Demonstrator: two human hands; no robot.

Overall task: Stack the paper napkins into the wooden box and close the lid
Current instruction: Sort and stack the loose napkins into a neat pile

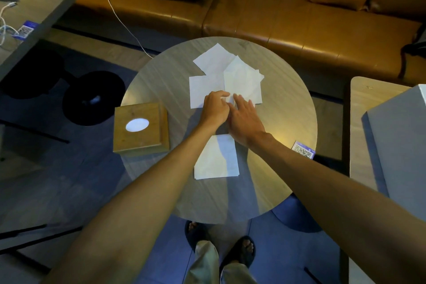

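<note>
Napkins [227,80] spread loose near table [161,80] centre and far edge; one more napkin [216,159] laid near front edge. Box [140,128] set at left edge, lid shut. Left hand [215,108] curled, fingertips pinched on napkin edge. Right hand [245,119] laid flat, fingers extended, pressed on napkins.

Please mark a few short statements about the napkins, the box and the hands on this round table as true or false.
1. The wooden box sits at the table's left edge with its lid shut. True.
2. Both hands rest on the box. False: the left hand and right hand are on the napkins.
3. One napkin lies apart, nearer the person. True.
4. The QR card lies beside the box. False: it lies at the right edge of the round table.
</note>
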